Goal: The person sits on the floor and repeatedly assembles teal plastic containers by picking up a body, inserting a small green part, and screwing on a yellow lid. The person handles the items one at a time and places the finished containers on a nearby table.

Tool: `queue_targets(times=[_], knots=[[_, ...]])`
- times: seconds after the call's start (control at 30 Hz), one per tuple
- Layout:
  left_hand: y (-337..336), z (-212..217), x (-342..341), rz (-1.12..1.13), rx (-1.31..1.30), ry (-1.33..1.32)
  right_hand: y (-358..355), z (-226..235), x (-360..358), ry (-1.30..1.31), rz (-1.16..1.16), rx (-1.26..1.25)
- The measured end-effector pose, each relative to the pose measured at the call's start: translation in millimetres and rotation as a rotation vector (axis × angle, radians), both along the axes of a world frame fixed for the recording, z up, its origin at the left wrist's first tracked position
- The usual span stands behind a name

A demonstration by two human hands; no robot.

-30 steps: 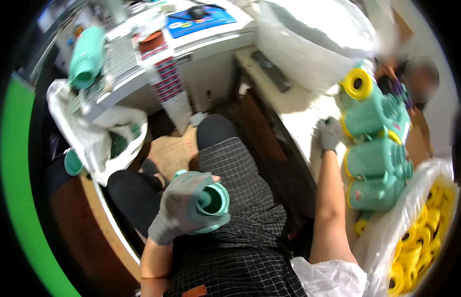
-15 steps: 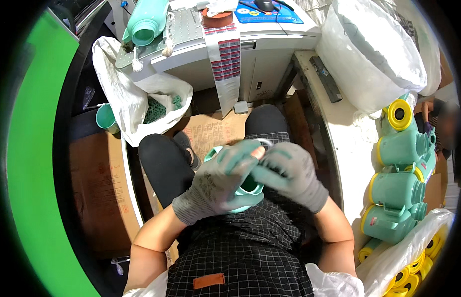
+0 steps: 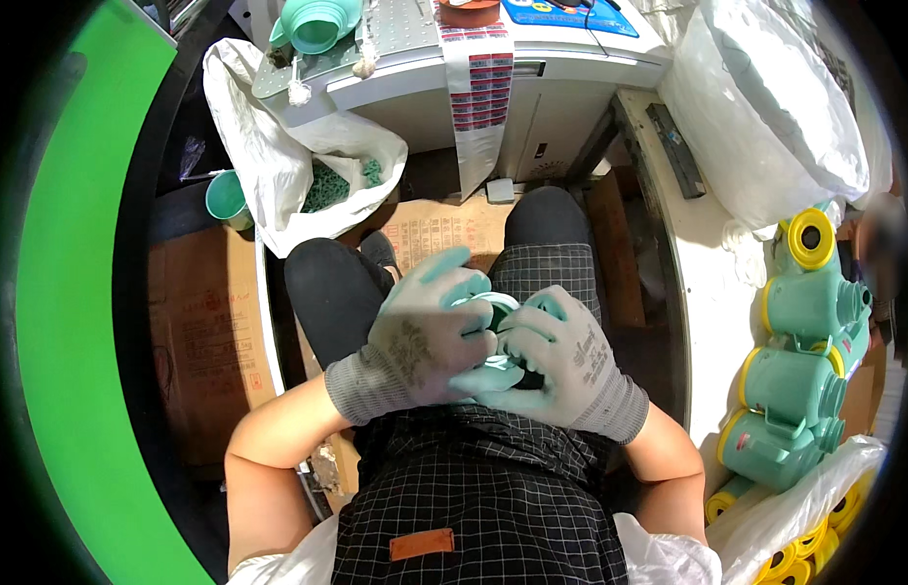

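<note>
Both hands, left hand (image 3: 420, 336) and right hand (image 3: 556, 356), together clasp a mostly hidden, apparently teal part (image 3: 485, 310).

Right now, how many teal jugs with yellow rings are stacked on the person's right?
3 clearly: top jug, middle jug, bottom jug, stacked beside the white counter. More may be hidden behind the plastic bag below.

Single head view – steep downward, close over lap.

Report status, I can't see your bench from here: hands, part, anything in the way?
Left hand and right hand, both gloved, closed around teal cup over lap. Cup mostly hidden by fingers. Nothing between hands and cup.
</note>
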State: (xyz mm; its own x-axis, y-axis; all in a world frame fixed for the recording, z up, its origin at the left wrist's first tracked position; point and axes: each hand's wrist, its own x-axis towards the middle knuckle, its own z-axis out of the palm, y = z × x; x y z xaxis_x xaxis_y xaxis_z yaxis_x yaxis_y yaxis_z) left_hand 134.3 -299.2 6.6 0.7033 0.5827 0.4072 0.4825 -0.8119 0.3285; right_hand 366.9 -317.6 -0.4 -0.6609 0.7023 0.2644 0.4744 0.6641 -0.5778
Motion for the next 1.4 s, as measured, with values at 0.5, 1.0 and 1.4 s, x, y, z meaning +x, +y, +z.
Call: queue_targets(times=[0.5, 1.0, 1.4], knots=[[-10.7, 13.6, -5.1, 0.092, -0.236, 0.004, 4.7, 5.6, 1.9, -0.028, 0.069, 0.114], [-3.2, 66.8, 11.7, 0.237, -0.042, 0.554, -8.3, -12.4, -25.8, 0.063, -0.001, 0.271], [35.5, 50.7, -3.8, -0.066, -0.239, 0.516, -6.3, -14.0, -30.2, 0.19, -0.015, 0.213]])
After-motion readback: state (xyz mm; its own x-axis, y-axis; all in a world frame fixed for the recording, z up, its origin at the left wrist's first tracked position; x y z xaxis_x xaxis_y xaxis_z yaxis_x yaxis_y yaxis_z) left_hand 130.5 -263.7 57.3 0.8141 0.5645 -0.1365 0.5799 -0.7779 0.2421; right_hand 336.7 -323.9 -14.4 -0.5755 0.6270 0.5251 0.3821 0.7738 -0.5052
